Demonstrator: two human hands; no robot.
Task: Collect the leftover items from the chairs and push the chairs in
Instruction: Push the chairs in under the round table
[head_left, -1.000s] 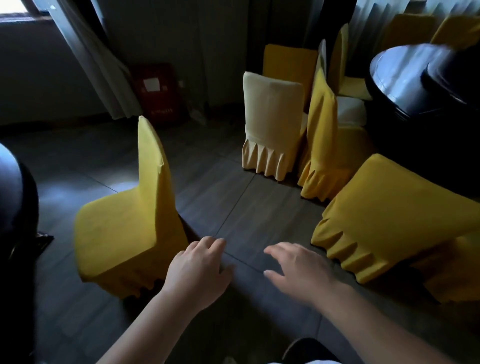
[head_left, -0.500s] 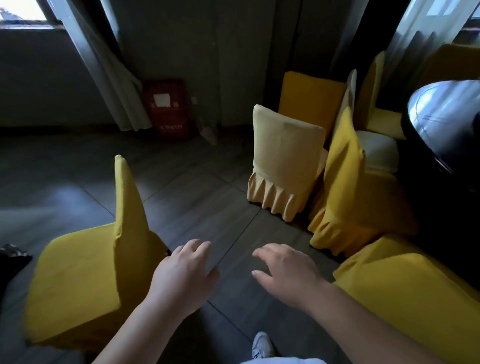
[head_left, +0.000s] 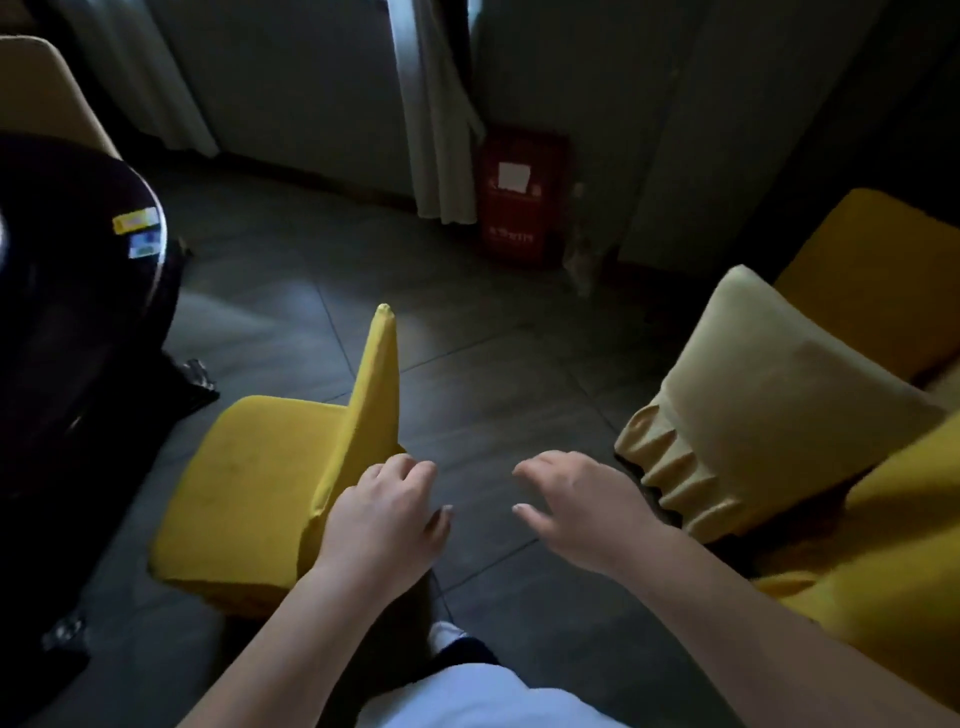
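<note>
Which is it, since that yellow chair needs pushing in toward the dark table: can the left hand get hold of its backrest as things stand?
Probably yes. The left hand, empty, is already at the backrest's near edge on the yellow chair, with nothing between them.

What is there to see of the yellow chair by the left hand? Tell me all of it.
The yellow chair wears a bright yellow fabric cover over seat and backrest. It stands upright on the dark tiled floor, seen edge-on, seat facing the dark round table. The seat looks bare. The left hand lies at the backrest's near edge; contact is unclear.
</note>
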